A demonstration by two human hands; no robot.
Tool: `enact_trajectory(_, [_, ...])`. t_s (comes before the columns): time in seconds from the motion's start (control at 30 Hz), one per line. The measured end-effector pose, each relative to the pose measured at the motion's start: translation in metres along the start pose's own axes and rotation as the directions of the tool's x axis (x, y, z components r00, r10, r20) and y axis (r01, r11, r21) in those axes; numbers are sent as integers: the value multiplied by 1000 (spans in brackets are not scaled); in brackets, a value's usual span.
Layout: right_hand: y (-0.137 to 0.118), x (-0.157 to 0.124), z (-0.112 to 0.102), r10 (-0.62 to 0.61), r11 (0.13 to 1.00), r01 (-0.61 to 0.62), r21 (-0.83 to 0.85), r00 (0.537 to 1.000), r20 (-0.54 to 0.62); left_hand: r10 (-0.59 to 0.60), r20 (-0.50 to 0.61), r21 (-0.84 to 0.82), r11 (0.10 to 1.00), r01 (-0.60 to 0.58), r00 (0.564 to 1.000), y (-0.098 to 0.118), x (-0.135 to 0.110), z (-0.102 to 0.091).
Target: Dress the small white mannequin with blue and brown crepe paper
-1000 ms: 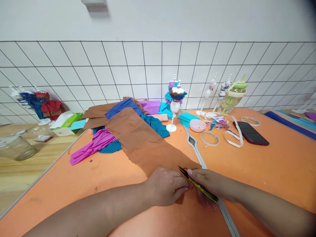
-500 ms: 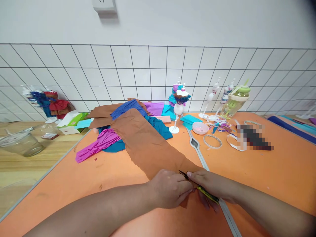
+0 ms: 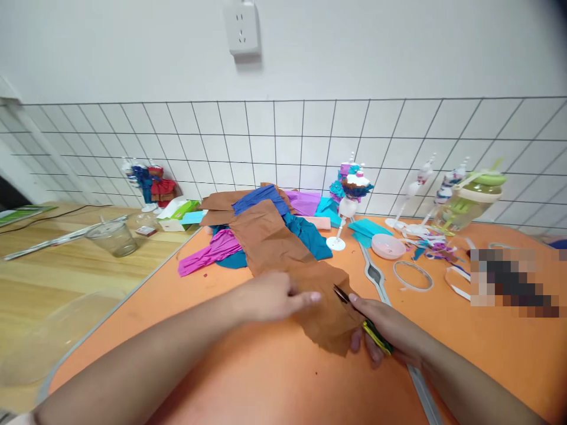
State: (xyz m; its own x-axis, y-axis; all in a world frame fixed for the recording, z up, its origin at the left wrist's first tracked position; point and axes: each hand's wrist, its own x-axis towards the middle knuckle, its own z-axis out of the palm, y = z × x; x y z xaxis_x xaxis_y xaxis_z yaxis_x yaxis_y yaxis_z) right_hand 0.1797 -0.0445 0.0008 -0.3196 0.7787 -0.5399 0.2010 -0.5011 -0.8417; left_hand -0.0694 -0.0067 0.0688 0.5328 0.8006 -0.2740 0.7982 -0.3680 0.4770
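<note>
A long strip of brown crepe paper [image 3: 283, 254] runs across the orange table [image 3: 248, 378] towards me. My left hand [image 3: 270, 295] lies on the strip's near part, fingers stretched flat, holding nothing. My right hand [image 3: 385, 333] is closed round yellow-green handled scissors [image 3: 363, 321], whose dark blades sit at the paper's right edge beside my left fingertips. The strip's near end hangs crumpled under my right fingers.
Pink, blue, teal and purple crepe paper [image 3: 212, 254] is piled behind the strip. Small mannequin stands [image 3: 348, 200], a pink dish [image 3: 387, 246], tape rings [image 3: 413, 275], a green-lidded bottle [image 3: 469, 200] and a blurred dark object stand at the right. A glass [image 3: 113, 238] stands on the wooden table at left.
My left hand has gone from pinching the paper's edge to lying flat on it. The scissors have stayed at the paper's edge. The view has swung left and tilted up.
</note>
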Motion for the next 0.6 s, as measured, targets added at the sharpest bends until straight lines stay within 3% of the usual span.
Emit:
enact_trajectory(0.03, [1,-1,2,-32,999,32,19,999,-13,-110,239,-103,985,138,965,-8,-1,-7])
enact_trajectory(0.07, [1,-3,3,-65,997,66,35,998,-21,-156,442,-190,946,262,883,-18,0,-10])
enact_trajectory(0.1, [1,-4,6,-95,994,96,50,995,-27,-182,518,-281,887,367,836,-27,2,-10])
enact_trajectory(0.13, [1,-6,8,-114,991,116,63,993,-32,-181,532,-387,817,428,827,-35,5,-7])
enact_trajectory(0.17, [2,-7,10,-124,989,126,74,992,-34,-165,479,-527,731,433,862,-41,8,-1])
enact_trajectory(0.27, [4,-7,13,-135,986,136,99,991,-18,-97,265,-851,445,279,960,-42,21,21])
enact_trajectory(0.4, [7,-4,10,-127,986,126,107,992,4,-39,109,-993,50,111,993,-16,40,50])
enact_trajectory(0.5, [7,-3,5,-94,992,95,83,995,-16,-131,16,-996,-90,4,991,2,53,62])
enact_trajectory(0.6, [5,-6,2,-40,995,43,92,999,-30,-155,-135,-981,-120,-155,979,4,59,66])
